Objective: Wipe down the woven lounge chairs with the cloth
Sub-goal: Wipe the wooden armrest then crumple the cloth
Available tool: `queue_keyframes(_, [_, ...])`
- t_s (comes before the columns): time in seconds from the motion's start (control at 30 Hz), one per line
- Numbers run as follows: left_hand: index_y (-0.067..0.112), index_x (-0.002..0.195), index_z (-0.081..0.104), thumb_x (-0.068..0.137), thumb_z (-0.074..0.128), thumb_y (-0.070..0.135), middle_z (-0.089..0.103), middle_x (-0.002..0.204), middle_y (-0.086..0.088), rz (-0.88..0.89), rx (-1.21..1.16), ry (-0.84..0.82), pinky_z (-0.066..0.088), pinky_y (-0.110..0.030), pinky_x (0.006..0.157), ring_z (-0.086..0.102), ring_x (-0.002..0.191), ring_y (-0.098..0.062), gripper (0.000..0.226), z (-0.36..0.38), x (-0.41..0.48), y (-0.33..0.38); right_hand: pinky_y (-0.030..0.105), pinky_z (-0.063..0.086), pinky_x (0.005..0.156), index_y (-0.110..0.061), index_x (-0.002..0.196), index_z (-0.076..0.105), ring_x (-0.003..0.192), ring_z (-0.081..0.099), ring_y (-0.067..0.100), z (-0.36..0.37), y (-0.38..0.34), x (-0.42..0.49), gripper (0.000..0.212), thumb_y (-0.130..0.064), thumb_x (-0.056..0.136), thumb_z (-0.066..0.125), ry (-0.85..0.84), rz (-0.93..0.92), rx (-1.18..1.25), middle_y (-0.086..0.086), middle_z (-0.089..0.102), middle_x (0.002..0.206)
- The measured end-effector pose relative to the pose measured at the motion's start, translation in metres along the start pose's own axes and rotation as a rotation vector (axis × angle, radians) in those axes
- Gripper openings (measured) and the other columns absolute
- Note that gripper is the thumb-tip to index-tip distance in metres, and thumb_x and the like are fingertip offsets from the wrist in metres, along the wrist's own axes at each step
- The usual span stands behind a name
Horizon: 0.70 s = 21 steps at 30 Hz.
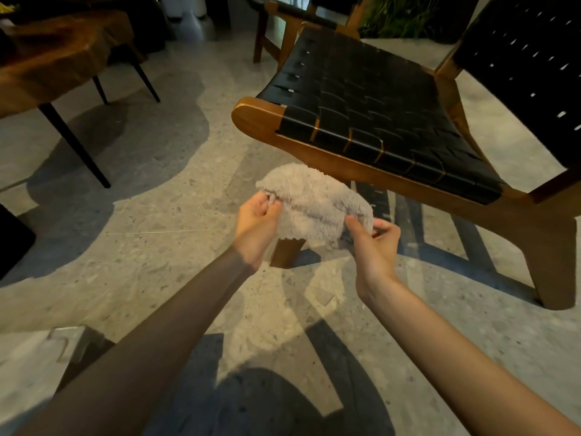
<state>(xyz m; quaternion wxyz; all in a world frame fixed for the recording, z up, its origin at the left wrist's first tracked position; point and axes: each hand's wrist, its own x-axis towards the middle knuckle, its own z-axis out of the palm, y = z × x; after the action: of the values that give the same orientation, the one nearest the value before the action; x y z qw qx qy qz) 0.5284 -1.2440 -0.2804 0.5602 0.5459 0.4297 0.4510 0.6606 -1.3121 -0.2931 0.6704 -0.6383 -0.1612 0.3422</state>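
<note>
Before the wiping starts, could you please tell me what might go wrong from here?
The fluffy cloth is only pinched at its edges by the left hand and right hand, so it might slip and fall onto the floor. Its pile could also catch in the gaps of the chair's woven seat.

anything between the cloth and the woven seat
Nothing visible. The left hand and right hand hold the grey cloth in front of the front rail, open air up to the woven seat.
</note>
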Motion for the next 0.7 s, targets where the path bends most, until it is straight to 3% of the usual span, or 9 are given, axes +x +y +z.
queue_keyframes(0.07, [0.031, 0.097, 0.056, 0.099, 0.043, 0.009, 0.062, 0.096, 0.018, 0.053, 0.068, 0.034, 0.047, -0.006, 0.072, 0.06, 0.088, 0.011, 0.026, 0.01, 0.012, 0.004, 0.012, 0.044, 0.064, -0.02, 0.1, 0.038, 0.08, 0.052, 0.008, 0.012, -0.005, 0.009, 0.031, -0.019, 0.088, 0.066, 0.064, -0.067, 0.022, -0.003, 0.049, 0.091])
queue_keyframes(0.13, [0.027, 0.09, 0.055, 0.1, 0.043, 0.011, 0.061, 0.089, 0.014, 0.091, 0.136, 0.082, 0.044, -0.006, 0.068, 0.058, 0.079, 0.011, 0.022, 0.02, 0.026, 0.005, 0.012, 0.04, 0.061, -0.019, 0.099, 0.039, 0.076, 0.05, 0.005, 0.025, -0.008, 0.018, 0.03, -0.018, 0.087, 0.067, 0.089, -0.095, 0.041, -0.006, 0.048, 0.088])
queue_keyframes(0.23, [0.013, 0.092, 0.054, 0.1, 0.041, 0.012, 0.057, 0.09, -0.004, 0.1, 0.218, 0.107, 0.042, -0.024, 0.076, 0.052, 0.086, -0.009, 0.015, 0.029, 0.044, -0.006, 0.006, 0.04, 0.054, -0.02, 0.098, 0.042, 0.071, 0.049, 0.001, 0.038, -0.005, 0.026, 0.027, -0.016, 0.087, 0.066, 0.102, -0.142, 0.019, -0.01, 0.049, 0.083])
queue_keyframes(0.37, [-0.004, 0.095, 0.058, 0.099, 0.039, 0.006, 0.058, 0.089, -0.014, 0.078, 0.316, 0.086, 0.04, -0.031, 0.073, 0.049, 0.083, -0.015, 0.022, 0.018, 0.056, -0.03, 0.002, 0.042, 0.057, -0.019, 0.103, 0.046, 0.078, 0.053, 0.0, 0.039, 0.02, 0.034, 0.024, -0.013, 0.089, 0.064, 0.065, -0.24, -0.08, -0.006, 0.055, 0.093])
queue_keyframes(0.47, [-0.011, 0.095, 0.056, 0.098, 0.039, 0.004, 0.051, 0.079, -0.012, 0.008, 0.431, 0.092, 0.034, -0.03, 0.064, 0.042, 0.072, -0.017, 0.023, 0.005, 0.058, -0.057, 0.008, 0.04, 0.057, -0.023, 0.106, 0.043, 0.08, 0.052, 0.002, 0.037, 0.051, 0.043, 0.026, -0.019, 0.091, 0.063, -0.057, -0.098, -0.193, -0.009, 0.052, 0.096])
queue_keyframes(0.53, [-0.003, 0.09, 0.059, 0.098, 0.04, 0.006, 0.055, 0.076, -0.007, -0.066, 0.494, 0.075, 0.039, -0.021, 0.06, 0.046, 0.068, -0.012, 0.022, -0.004, 0.056, -0.075, 0.012, 0.037, 0.06, -0.026, 0.102, 0.041, 0.078, 0.05, 0.002, 0.035, 0.07, 0.051, 0.025, -0.021, 0.091, 0.063, -0.101, -0.03, -0.286, -0.012, 0.049, 0.09])
queue_keyframes(0.6, [0.008, 0.075, 0.053, 0.098, 0.04, 0.004, 0.048, 0.066, 0.002, -0.136, 0.522, 0.075, 0.033, -0.01, 0.048, 0.041, 0.06, -0.008, 0.026, -0.011, 0.053, -0.089, 0.016, 0.038, 0.061, -0.027, 0.095, 0.04, 0.075, 0.049, 0.004, 0.035, 0.083, 0.059, 0.026, -0.02, 0.09, 0.064, -0.121, 0.026, -0.36, -0.014, 0.048, 0.084])
queue_keyframes(0.67, [0.012, 0.064, 0.045, 0.097, 0.04, 0.004, 0.038, 0.061, 0.002, -0.222, 0.557, 0.089, 0.029, -0.014, 0.045, 0.035, 0.062, -0.013, 0.034, -0.017, 0.049, -0.093, 0.018, 0.04, 0.059, -0.025, 0.094, 0.043, 0.074, 0.05, 0.006, 0.036, 0.088, 0.064, 0.023, -0.02, 0.09, 0.064, -0.146, 0.096, -0.456, -0.01, 0.051, 0.083])
queue_keyframes(0.7, [0.009, 0.067, 0.049, 0.097, 0.04, 0.006, 0.039, 0.063, -0.001, -0.265, 0.576, 0.08, 0.03, -0.015, 0.046, 0.037, 0.064, -0.015, 0.032, -0.02, 0.047, -0.091, 0.019, 0.041, 0.059, -0.021, 0.097, 0.045, 0.076, 0.052, 0.009, 0.036, 0.087, 0.065, 0.019, -0.02, 0.09, 0.063, -0.169, 0.135, -0.52, -0.006, 0.053, 0.086])
